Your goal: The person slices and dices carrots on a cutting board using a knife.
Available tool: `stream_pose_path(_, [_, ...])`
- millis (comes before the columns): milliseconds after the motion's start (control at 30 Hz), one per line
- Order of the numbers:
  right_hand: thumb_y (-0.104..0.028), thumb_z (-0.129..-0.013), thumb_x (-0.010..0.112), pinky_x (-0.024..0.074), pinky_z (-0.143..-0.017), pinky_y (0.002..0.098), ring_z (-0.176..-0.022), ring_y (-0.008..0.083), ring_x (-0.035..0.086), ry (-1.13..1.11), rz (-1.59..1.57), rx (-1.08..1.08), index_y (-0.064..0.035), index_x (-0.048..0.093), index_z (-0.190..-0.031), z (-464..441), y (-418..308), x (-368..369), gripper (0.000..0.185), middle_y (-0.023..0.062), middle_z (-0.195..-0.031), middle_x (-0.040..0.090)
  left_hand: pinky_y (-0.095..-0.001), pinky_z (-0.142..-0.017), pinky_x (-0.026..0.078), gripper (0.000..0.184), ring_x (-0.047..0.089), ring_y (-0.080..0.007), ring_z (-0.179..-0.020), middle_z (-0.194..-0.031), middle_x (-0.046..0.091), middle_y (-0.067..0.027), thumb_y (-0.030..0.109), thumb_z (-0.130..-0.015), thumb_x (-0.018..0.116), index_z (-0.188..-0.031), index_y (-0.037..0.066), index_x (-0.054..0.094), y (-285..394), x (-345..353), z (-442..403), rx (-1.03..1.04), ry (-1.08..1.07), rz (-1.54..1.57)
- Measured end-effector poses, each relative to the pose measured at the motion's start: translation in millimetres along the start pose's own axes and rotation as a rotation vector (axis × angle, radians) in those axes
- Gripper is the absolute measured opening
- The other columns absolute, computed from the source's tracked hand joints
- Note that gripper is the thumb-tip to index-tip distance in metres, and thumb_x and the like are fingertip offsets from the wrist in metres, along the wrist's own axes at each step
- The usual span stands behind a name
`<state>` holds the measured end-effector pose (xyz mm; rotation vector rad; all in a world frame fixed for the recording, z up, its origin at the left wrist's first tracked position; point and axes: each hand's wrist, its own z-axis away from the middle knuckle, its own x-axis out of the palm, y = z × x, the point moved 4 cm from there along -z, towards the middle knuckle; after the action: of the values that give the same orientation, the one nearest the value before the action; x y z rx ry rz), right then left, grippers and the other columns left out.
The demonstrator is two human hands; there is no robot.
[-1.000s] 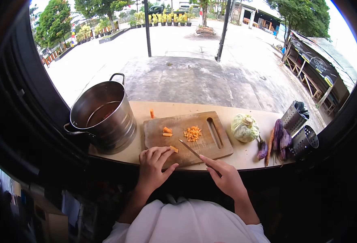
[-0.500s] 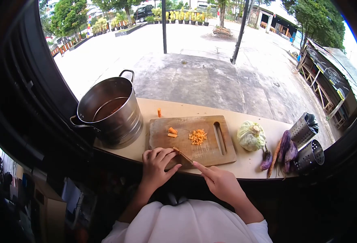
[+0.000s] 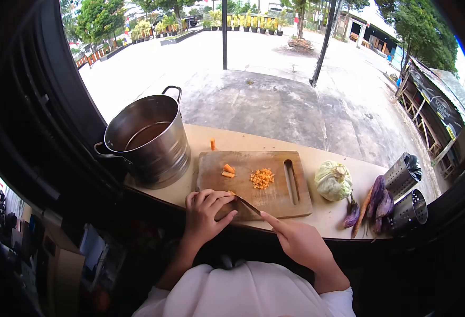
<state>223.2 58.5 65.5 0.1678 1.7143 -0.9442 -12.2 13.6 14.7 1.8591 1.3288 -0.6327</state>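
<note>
A wooden cutting board (image 3: 227, 158) lies on the counter in front of me. At its near left part my left hand (image 3: 207, 208) presses its fingertips on a piece of carrot (image 3: 231, 193), mostly hidden under the fingers. My right hand (image 3: 296, 238) grips a knife (image 3: 247, 204) by its handle, the blade slanting up-left with its tip at that carrot piece. Behind the hands, a few larger carrot pieces (image 3: 228, 170) rest on the board. To their right is a small heap of diced carrot (image 3: 262, 178).
A large steel pot (image 3: 163, 158) stands left of the board. A carrot stub (image 3: 213, 143) sits behind the board. On the right are a cabbage (image 3: 333, 180), purple eggplants (image 3: 383, 205), a long carrot (image 3: 360, 217) and two perforated steel holders (image 3: 407, 211).
The camera view has shifted slightly, moving the scene rightward. The knife blade has tilted so its side shows darker, and my right hand sits a little lower and farther right.
</note>
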Motion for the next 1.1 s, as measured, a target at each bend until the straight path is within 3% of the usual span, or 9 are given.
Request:
stream_pose_path(533, [-0.01, -0.1, 0.059, 0.0537, -0.073, 0.0418, -0.077, 0.0315, 0.067, 0.07, -0.043, 0.02, -0.0241, 0.054, -0.151, -1.5, -3.6, 4.8, 0.053, 0.0119, -0.085, 0.067, -0.0442, -0.102, 0.037, 0.03, 0.059, -0.0167, -0.112, -0.113, 0.07, 0.0076, 0.039, -0.088, 0.076, -0.111, 0.02, 0.076, -1.6, 3.8, 3.1, 0.007, 0.044, -0.03])
stream_pose_path(633, [-0.011, -0.1, 0.057, 0.0543, -0.067, 0.0437, -0.072, 0.0321, 0.066, 0.089, 0.01, -0.038, -0.022, 0.049, -0.155, -2.4, -1.2, 10.8, 0.057, 0.0125, -0.082, 0.064, -0.0443, -0.102, 0.037, 0.03, 0.059, -0.0169, -0.111, -0.112, 0.07, 0.0072, 0.039, -0.088, 0.076, -0.111, 0.019, 0.077, -1.1, 3.7, 3.3, 0.006, 0.05, -0.032])
stream_pose_path(933, [-0.01, -0.1, 0.056, 0.0534, -0.064, 0.0452, -0.069, 0.0319, 0.065, 0.057, 0.107, -0.048, -0.0223, 0.045, -0.157, -18.4, -6.6, 19.1, 0.059, 0.0126, -0.08, 0.062, -0.0446, -0.102, 0.036, 0.03, 0.058, -0.0171, -0.111, -0.11, 0.07, 0.007, 0.039, -0.088, 0.076, -0.11, 0.019, 0.077, -3.2, 6.4, 5.0, -0.001, 0.047, -0.027])
stream_pose_path(1100, [-0.01, -0.1, 0.057, 0.0535, -0.071, 0.0452, -0.078, 0.0338, 0.068, 0.013, 0.054, 0.019, -0.0244, 0.049, -0.154, -5.7, -6.3, 5.0, 0.057, 0.0144, -0.087, 0.067, -0.0439, -0.101, 0.037, 0.028, 0.059, -0.0166, -0.11, -0.11, 0.07, 0.0072, 0.038, -0.088, 0.076, -0.109, 0.02, 0.077, -2.3, 4.9, 3.4, 0.004, 0.063, -0.03])
